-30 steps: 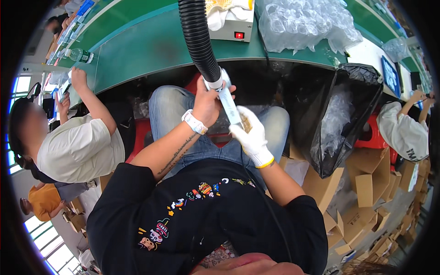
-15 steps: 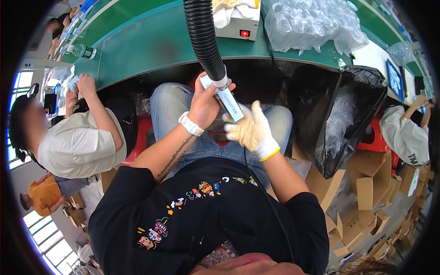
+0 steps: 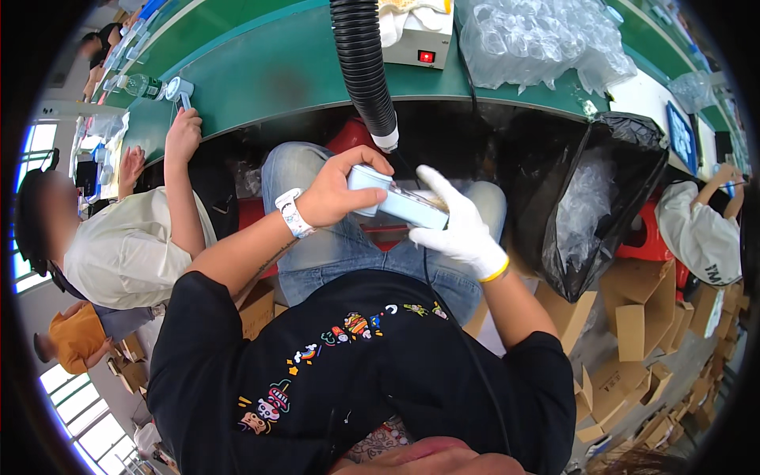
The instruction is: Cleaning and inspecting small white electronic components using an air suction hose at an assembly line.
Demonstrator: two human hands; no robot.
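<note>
Over at the far left of the frame a seated co-worker in a pale shirt (image 3: pixel 131 249) reaches one hand up to the edge of the green workbench (image 3: pixel 261 71), where a clear bottle (image 3: pixel 142 85) lies on its side.

Moving toward the middle, the person's left hand (image 3: pixel 336 194), bare and with a white wristband (image 3: pixel 293 214), is curled around the near end of a small pale blue, oblong device (image 3: pixel 396 202), thumb on top and fingers wrapped beneath. The device sits over the lap, above the jeans, just below the mouth of a black ribbed hose (image 3: pixel 364 67) that hangs down from the top centre. Its white tip is near the device but apart from it.

Just right of that, the right hand (image 3: pixel 455 226), in a white glove, has its fingers spread and laid along the far end of the device, supporting rather than pinching; I cannot tell whether a small tool lies under the fingertips. A thin black cord runs down from there across the dark shirt.

As for progress, the piece looks mid-handling: held in both hands under the hose, not yet set down anywhere.

Further right, a heap of clear plastic trays (image 3: pixel 538 39) sits on the bench, a black bin bag (image 3: pixel 586 214) gapes beside the knee, and flattened cardboard boxes (image 3: pixel 633 317) lie at the lower right.
</note>
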